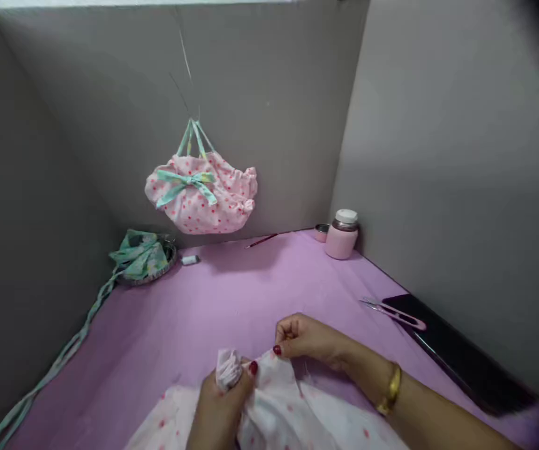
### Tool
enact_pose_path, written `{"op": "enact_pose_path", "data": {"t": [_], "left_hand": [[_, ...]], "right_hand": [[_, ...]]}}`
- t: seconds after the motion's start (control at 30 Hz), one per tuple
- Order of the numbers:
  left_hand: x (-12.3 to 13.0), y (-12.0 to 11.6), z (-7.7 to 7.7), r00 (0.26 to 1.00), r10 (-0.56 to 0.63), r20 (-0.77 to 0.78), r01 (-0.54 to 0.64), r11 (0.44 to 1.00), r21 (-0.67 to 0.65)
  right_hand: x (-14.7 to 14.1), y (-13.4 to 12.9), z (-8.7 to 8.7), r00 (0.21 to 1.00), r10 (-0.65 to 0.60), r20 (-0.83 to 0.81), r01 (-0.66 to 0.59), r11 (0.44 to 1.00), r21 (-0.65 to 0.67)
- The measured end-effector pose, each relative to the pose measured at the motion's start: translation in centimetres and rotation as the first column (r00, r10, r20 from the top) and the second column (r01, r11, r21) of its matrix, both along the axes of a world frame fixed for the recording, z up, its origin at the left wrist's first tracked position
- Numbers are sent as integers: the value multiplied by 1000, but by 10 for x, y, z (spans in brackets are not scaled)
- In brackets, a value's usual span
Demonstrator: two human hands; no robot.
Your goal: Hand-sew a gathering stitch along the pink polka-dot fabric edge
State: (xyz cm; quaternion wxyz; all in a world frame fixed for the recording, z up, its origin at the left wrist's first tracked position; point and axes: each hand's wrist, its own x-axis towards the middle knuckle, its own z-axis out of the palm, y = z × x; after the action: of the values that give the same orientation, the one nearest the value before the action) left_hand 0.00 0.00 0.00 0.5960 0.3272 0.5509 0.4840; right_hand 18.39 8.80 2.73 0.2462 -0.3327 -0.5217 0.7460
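Note:
White fabric with pink dots [276,406] spreads across the near edge of the purple cloth. My left hand [225,400] is closed on it, with a gathered, bunched bit of the fabric sticking up beside the thumb. A short way to the right, my right hand [300,340] pinches the fabric's upper edge between thumb and fingers. Between both hands that edge runs fairly straight. Whether a needle or thread is in the right fingers is too small to tell.
A dotted pink garment [204,194] with green ties hangs at the back wall. Green fabric [142,256] lies in a basket [171,265], near a thread spool [189,259]. At right are a pink jar [342,237], thread snips [396,312] and a black flat object [461,362].

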Motion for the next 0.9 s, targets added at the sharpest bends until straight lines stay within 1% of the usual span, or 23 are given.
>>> {"op": "enact_pose_path", "data": {"t": [0.1, 0.2, 0.37, 0.53, 0.63, 0.73, 0.8, 0.83, 0.9], "left_hand": [[3, 0, 4, 999, -11, -43, 11, 1000, -6], [6, 0, 7, 996, 7, -86, -5, 1000, 14], [5, 2, 7, 995, -11, -98, 17, 998, 59], [4, 5, 5, 993, -30, -111, 41, 994, 98], [6, 5, 3, 993, 18, -113, -2, 990, 141], [8, 5, 2, 993, 34, -114, -14, 985, 171], [8, 5, 3, 991, 25, -131, -1, 984, 179], [8, 5, 4, 990, 23, -142, 4, 983, 184], [8, 6, 7, 987, 28, -157, 4, 980, 199]], "right_hand": [[2, 0, 0, 1000, -4, 4, 4, 1000, 1], [2, 1, 0, 1000, -7, 15, 7, 1000, -9], [2, 2, -1, 999, -20, 37, 20, 1000, -6], [1, 1, -3, 997, -40, 59, 38, 999, 30], [1, 2, -1, 993, -85, 77, 78, 993, 91], [0, 3, 6, 979, -191, 73, 174, 964, 199], [-1, 0, 17, 970, -232, 68, 206, 942, 267], [-2, -3, 23, 970, -232, 68, 202, 934, 296], [-7, -14, 38, 981, -180, 69, 145, 923, 356]]}}
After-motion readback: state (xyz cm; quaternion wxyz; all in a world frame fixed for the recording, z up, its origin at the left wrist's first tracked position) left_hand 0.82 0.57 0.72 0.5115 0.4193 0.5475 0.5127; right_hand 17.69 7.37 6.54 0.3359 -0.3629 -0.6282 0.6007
